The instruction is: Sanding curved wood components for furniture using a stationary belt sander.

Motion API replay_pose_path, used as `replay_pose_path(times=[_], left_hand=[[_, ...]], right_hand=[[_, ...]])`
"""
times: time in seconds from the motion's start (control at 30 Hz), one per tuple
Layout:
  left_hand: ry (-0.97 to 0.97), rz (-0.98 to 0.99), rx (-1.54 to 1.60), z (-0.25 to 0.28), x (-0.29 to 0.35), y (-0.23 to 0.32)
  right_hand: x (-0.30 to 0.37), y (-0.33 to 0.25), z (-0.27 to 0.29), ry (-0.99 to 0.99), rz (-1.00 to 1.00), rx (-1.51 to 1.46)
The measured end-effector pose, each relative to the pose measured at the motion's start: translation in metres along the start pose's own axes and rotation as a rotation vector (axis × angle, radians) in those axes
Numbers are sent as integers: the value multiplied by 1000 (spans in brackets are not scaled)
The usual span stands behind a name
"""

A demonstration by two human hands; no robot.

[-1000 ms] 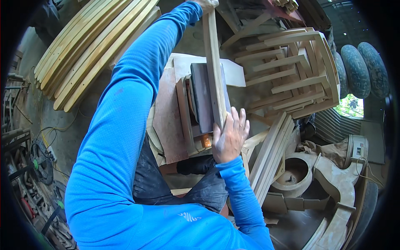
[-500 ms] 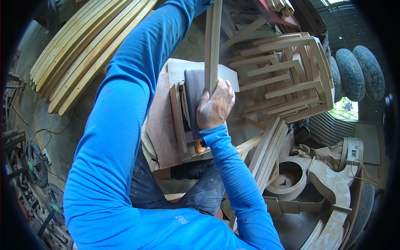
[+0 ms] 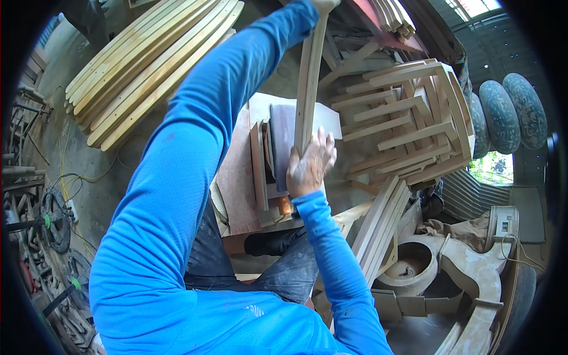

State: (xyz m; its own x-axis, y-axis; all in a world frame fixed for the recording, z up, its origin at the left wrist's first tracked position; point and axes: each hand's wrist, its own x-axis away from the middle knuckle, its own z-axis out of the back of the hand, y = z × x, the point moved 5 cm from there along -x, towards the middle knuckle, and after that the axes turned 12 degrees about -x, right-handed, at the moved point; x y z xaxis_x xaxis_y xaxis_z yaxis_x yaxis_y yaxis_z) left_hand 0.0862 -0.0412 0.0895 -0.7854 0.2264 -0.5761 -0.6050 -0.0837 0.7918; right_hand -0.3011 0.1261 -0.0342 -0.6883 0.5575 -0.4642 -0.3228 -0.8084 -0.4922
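A long, pale wooden strip [image 3: 307, 83] runs away from me, tilted over a flat grey-purple belt surface. That surface belongs to what looks like a belt sander [image 3: 283, 133] turned belt up, with an orange handle [image 3: 284, 205] at its near end. At the top edge my left hand [image 3: 324, 5], partly cut off, grips the strip's far end. My right hand [image 3: 310, 163] holds the near end between thumb and fingers, with its fingertips somewhat apart, beside the belt. Under the sander lies a worktop of pale and reddish-brown boards [image 3: 242, 183].
Curved wooden slats [image 3: 154, 65] are stacked at the far left. On the right stand stacked wooden frames [image 3: 408, 118], and nearer, straight strips [image 3: 378, 228] lean by a pale machine with a round opening [image 3: 411, 266]. Cables and wheeled metal gear [image 3: 56, 228] lie left.
The strip has swung slightly, its far end shifting right with my left hand. My right hand has moved a little right and nearer, its fingers spreading more. The whole view has shifted slightly.
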Motion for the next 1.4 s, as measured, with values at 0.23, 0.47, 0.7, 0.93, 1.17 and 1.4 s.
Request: replay_pose_path(times=[0.23,0.47,0.7,0.93,1.17,1.4], left_hand=[[-780,471,-521,2,205,-18],[-788,368,-552,20,231,-7],[-658,378,-432,-37,152,-52],[-554,641,433,-75,53,-95],[-111,-5,375,29,-3,102],[8,-359,110,129,72,276]], right_hand=[[102,9,91,-298,-184,244],[122,3,111,-394,-232,307],[48,25,53,-253,-160,269],[-22,33,-4,-124,-64,226],[-54,36,-10,97,89,101],[-52,19,-13,120,38,47]])
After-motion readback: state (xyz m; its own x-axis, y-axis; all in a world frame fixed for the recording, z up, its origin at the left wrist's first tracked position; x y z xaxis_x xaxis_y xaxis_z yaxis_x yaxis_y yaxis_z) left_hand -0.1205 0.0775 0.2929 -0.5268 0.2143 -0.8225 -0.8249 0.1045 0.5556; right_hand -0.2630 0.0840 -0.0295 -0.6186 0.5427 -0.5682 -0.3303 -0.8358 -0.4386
